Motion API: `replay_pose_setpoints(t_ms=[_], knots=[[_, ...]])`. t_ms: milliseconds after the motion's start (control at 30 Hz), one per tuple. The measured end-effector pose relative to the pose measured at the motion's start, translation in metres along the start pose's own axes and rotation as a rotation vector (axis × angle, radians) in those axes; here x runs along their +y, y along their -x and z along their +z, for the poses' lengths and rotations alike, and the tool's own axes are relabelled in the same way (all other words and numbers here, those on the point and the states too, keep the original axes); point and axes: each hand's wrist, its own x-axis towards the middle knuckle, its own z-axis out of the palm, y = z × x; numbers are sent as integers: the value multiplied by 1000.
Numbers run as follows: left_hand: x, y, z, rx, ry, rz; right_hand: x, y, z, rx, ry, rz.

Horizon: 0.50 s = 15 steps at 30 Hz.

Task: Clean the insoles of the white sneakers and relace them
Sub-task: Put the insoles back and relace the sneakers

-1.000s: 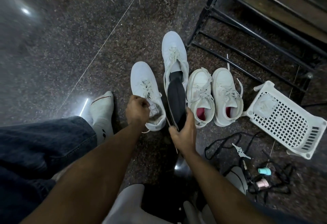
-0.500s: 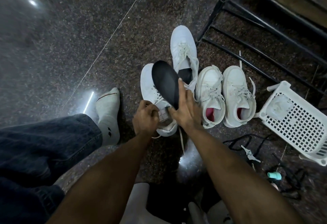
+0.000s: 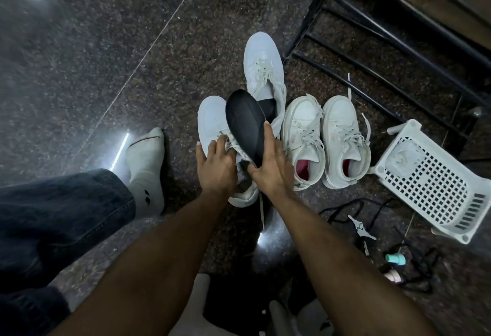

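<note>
Several white sneakers stand on the dark stone floor. My right hand grips a black insole by its heel end, the toe end raised over the near-left sneaker. My left hand rests on that sneaker's laces and tongue, fingers spread over the opening. Behind it lies a longer white sneaker with a dark inside. To the right stands a pair of white sneakers with pink linings and loose laces.
A white perforated plastic basket lies on its side at the right. Black cords, a small white clip and a teal item lie near it. A black metal rack stands behind. My socked foot rests at left.
The insole came out of the longer sneaker and swung left over the near-left sneaker. My left hand's fingers spread out over that sneaker's laces.
</note>
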Motion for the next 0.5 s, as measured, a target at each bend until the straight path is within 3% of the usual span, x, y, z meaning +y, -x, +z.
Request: replay_pose_setpoints(t_ms=[267,500], knots=[[-8,-6,5,76,-22,91,8,-2,3,24,4,9],[-31,-7,-7,297,-46,600,12,3,8,-63,-89,5]])
